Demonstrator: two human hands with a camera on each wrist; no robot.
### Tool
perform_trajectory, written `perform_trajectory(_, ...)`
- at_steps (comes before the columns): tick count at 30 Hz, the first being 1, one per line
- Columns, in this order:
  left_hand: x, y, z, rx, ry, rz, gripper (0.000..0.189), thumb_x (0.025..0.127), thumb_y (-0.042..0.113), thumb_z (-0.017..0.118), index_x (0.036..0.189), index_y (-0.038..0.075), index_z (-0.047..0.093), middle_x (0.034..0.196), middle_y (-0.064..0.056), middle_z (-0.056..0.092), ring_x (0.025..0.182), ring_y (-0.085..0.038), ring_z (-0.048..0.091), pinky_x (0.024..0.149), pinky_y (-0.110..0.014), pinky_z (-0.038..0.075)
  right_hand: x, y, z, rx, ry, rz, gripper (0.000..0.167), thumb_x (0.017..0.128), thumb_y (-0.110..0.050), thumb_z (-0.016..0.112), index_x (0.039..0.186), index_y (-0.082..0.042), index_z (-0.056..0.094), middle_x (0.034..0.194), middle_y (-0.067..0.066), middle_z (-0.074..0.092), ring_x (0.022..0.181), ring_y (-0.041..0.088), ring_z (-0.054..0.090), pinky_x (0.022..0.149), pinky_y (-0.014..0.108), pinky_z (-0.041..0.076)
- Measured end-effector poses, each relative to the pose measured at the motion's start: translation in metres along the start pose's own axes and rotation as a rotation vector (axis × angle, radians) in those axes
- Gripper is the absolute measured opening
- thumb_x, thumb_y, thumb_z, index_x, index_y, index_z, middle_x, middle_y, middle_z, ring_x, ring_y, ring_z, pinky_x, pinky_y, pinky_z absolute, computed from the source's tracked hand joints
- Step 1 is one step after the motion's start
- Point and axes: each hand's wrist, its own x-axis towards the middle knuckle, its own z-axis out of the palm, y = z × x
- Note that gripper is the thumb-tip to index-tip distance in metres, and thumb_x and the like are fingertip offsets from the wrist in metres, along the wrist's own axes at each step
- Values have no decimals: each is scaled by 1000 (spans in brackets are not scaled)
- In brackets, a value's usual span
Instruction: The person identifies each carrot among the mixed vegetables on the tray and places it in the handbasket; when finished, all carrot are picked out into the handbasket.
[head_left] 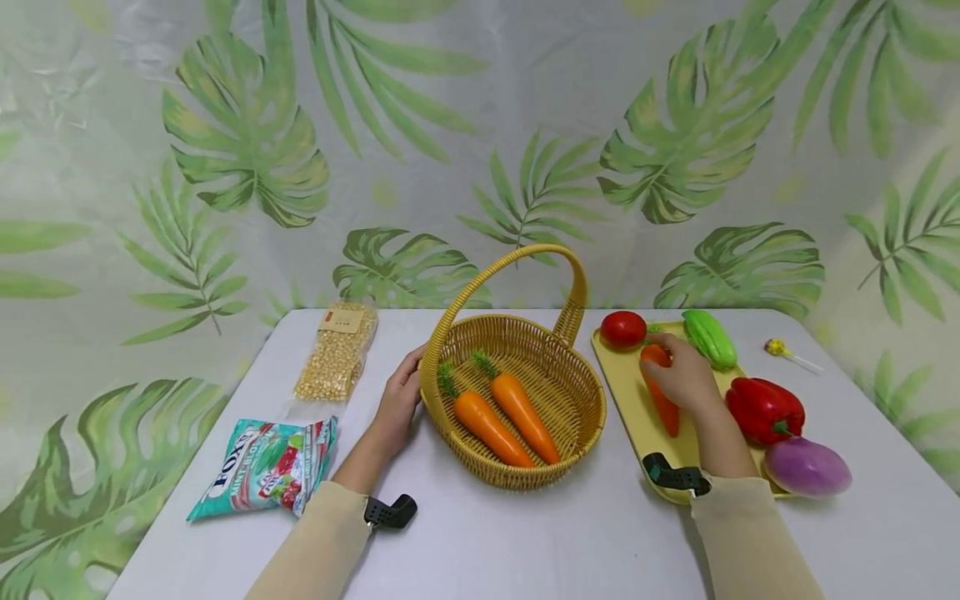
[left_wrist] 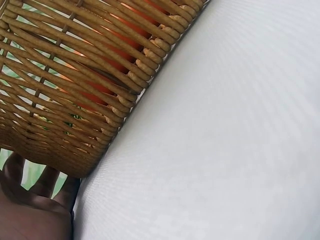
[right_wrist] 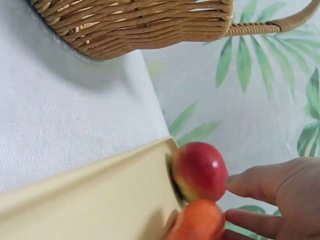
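A woven basket [head_left: 585, 433] with a tall handle stands mid-table, with two carrots [head_left: 491, 429] inside. My left hand [head_left: 397, 408] rests against the basket's left outer side; in the left wrist view its fingers [left_wrist: 46, 182] lie against the weave. At the right, a third carrot [head_left: 663, 404] is over the yellow tray [head_left: 622, 375]. My right hand [head_left: 682, 371] is at that carrot's leafy end. In the right wrist view the fingers meet the carrot [right_wrist: 200, 220], while the thumb stands apart from it, beside a red round fruit [right_wrist: 200, 170].
The tray also bears a light-green vegetable [head_left: 708, 337], a red bell pepper [head_left: 761, 408] and a purple eggplant [head_left: 808, 467] overhanging its edge. A lollipop [head_left: 780, 348] lies farther right. At the left are a bag of corn kernels [head_left: 333, 358] and a teal candy bag [head_left: 262, 467].
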Motion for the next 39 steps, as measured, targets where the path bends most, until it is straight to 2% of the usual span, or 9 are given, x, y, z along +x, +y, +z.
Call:
perform_trajectory(5, 0, 0, 0, 0, -4, 3, 39, 106, 29, 44, 145, 28, 50, 152, 8, 47, 145, -12, 37, 121, -44, 30, 3, 3, 1, -26, -8, -34, 52, 96, -14, 57, 143, 3, 46, 142, 32, 47, 127, 51, 45, 105, 65, 39)
perform_trajectory(10, 1, 0, 0, -2, -3, 11, 39, 106, 29, 44, 145, 28, 51, 152, 8, 47, 145, -12, 38, 121, -44, 31, 4, 5, 0, -85, -52, -39, 49, 94, -16, 63, 138, 2, 52, 136, 37, 47, 118, 50, 50, 96, 60, 47)
perform_trajectory(14, 1, 0, 1, 0, -8, 26, 39, 107, 30, 44, 145, 28, 51, 152, 8, 47, 145, -13, 38, 121, -45, 31, 5, 7, 0, -96, -99, -49, 52, 94, -18, 64, 140, 1, 50, 135, 38, 48, 114, 49, 52, 93, 59, 48)
perform_trajectory(19, 2, 0, 1, 1, 1, 24, 38, 107, 28, 44, 144, 27, 51, 151, 7, 48, 144, -13, 39, 120, -44, 32, 3, 7, 2, -48, -157, -25, 57, 94, -19, 63, 145, 0, 45, 138, 36, 48, 116, 48, 51, 97, 62, 45)
perform_trajectory(24, 1, -1, 0, -4, 3, 19, 39, 107, 25, 43, 145, 24, 50, 152, 6, 48, 144, -13, 39, 120, -44, 32, -1, 5, 4, 34, -192, 8, 58, 94, -17, 63, 146, -1, 43, 140, 34, 46, 118, 47, 50, 98, 60, 46)
perform_trajectory(34, 0, 0, 0, 1, -11, 34, 39, 107, 29, 44, 145, 26, 51, 152, 7, 47, 145, -13, 38, 121, -45, 31, -7, 0, 4, 85, -165, -25, 52, 89, -9, 64, 138, 0, 48, 141, 31, 39, 119, 44, 41, 101, 60, 41)
perform_trajectory(39, 0, 0, -1, -4, -15, 37, 39, 107, 29, 43, 145, 26, 50, 152, 7, 46, 145, -12, 38, 120, -44, 31, -8, -6, -4, 105, -158, -27, 54, 91, -10, 63, 141, 0, 44, 145, 31, 35, 122, 44, 39, 102, 59, 41)
